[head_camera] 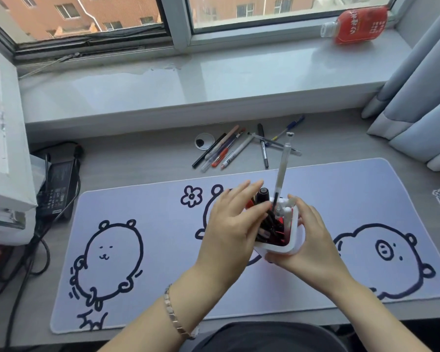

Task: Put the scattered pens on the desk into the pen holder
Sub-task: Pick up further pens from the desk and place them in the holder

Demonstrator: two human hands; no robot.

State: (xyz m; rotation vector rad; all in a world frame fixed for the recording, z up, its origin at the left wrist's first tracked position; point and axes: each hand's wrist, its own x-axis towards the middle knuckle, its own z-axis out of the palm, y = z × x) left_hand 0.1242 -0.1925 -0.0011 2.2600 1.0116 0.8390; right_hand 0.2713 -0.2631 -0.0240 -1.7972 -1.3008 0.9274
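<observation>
A white pen holder [292, 240] stands on the desk mat, filled with several dark and red pens; one clear pen [282, 168] sticks up tall out of it. My right hand [313, 240] wraps around the holder's right side. Against the holder's left side rests my left hand [234, 224], its fingers laid over the pens inside; I cannot tell if it grips one. Several scattered pens [229, 151] lie on the grey desk behind the mat, and a second crossed group of pens [267, 146] lies just to their right.
The lilac desk mat [137, 224] with bear drawings covers the desk's middle. A cable hole cover [204, 141] sits left of the pens. A power brick and cables [59, 184] lie at the left. A red bottle [356, 25] lies on the windowsill; curtains [417, 92] hang at right.
</observation>
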